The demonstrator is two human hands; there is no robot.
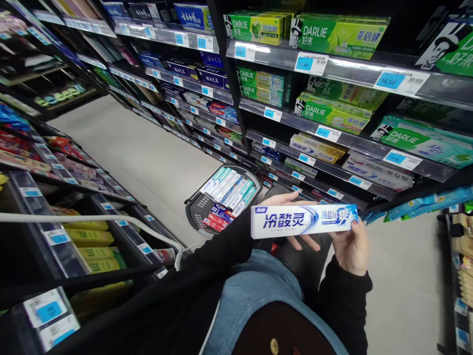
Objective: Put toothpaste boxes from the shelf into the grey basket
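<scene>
I hold a white and blue toothpaste box (303,221) level in front of me with both hands. My left hand (290,199) is behind its left half, fingers showing above and below the box. My right hand (352,247) grips its right end, thumb on the front. Beyond the box a black shopping basket (198,209) sits on the floor, filled with several toothpaste boxes (229,190) lying side by side.
Shelves of toothpaste with blue price tags (311,63) rise on the right, green Darlie boxes (334,34) at the top. More stocked shelves (74,236) stand on the left. A pale floor aisle (140,153) runs away between them.
</scene>
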